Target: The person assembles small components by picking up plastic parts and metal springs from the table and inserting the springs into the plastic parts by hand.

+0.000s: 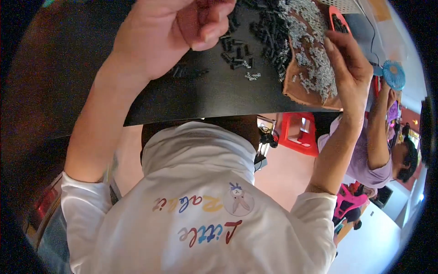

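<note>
My left hand [180, 29] is raised over the dark table, its fingers curled in. The top edge of the picture cuts off part of it, so what it may hold stays hidden. At the right, my right hand [350, 61] is beside a heap of small silver springs [315, 68], thumb and fingers drawn together near the pile. Anything between those fingertips is too small to make out. The springs lie on a brown sheet or shallow tray [295, 89]. Left of it is a pile of short black cylindrical parts [269, 34].
Loose black pieces [236, 50] and a few stray springs [252, 76] lie on the table [200, 98]. A red-rimmed container [338, 20] stands behind my right hand. A red plastic stool [299, 132] is below the table. To the right sits another person [376, 150] near a blue fan [393, 75].
</note>
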The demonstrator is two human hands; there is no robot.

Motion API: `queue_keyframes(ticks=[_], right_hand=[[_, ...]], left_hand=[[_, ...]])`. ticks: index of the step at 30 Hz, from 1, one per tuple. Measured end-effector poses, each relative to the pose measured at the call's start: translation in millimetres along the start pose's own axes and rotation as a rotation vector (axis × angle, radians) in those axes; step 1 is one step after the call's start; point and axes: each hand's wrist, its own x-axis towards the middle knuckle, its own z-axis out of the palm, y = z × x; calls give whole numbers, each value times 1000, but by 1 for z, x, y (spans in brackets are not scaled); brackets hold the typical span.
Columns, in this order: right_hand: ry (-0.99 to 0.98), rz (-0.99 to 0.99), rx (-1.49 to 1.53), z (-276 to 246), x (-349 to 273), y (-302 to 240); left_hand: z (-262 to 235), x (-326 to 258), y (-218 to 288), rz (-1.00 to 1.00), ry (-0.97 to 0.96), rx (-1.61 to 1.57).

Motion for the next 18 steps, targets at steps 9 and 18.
queue_keyframes(ticks=[9, 18], right_hand=[[-299, 115, -258, -24, -33, 37], [-286, -118, -366, -14, -26, 51]], left_hand=[[-14, -5, -18, 21, -129, -277], [-23, -8, -30, 72, -206, -430]])
